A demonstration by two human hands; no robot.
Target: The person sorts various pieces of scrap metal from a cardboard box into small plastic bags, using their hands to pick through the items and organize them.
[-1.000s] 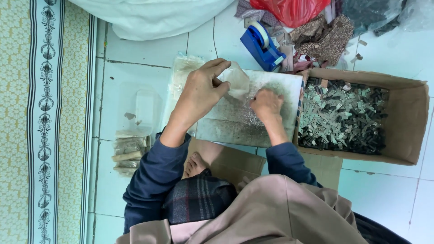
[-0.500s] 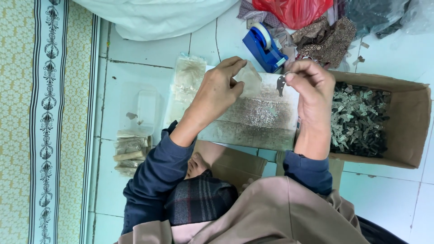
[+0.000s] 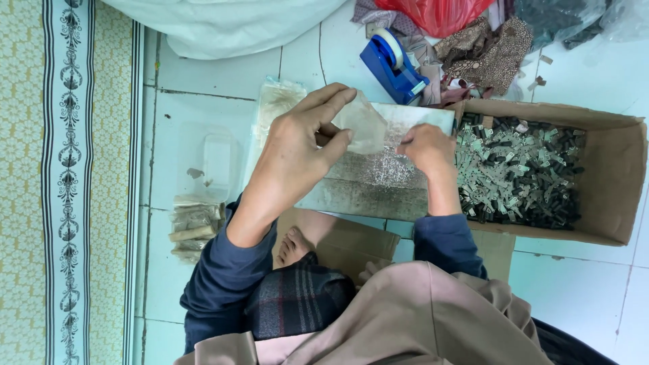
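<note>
My left hand (image 3: 297,145) holds a small clear plastic bag (image 3: 362,122) pinched between thumb and fingers, raised over a flat tray (image 3: 365,192) strewn with tiny glittery bits. My right hand (image 3: 427,150) rests with fingers curled on the tray's right side, next to the bag; whether it grips anything is hidden. Beside it on the right lies an open cardboard box (image 3: 608,176) filled with several small grey and black tag-like pieces (image 3: 517,172).
A blue tape dispenser (image 3: 393,64) stands behind the tray. Crumpled fabric (image 3: 483,44) and a red plastic bag (image 3: 436,12) lie at the back. Filled small packets (image 3: 193,226) sit on the tiled floor at left, near a patterned mat (image 3: 67,182). A white sack (image 3: 223,23) lies behind.
My right hand came down from near the box edge to the tray. My left hand stayed raised with the clear bag, shifting slightly.
</note>
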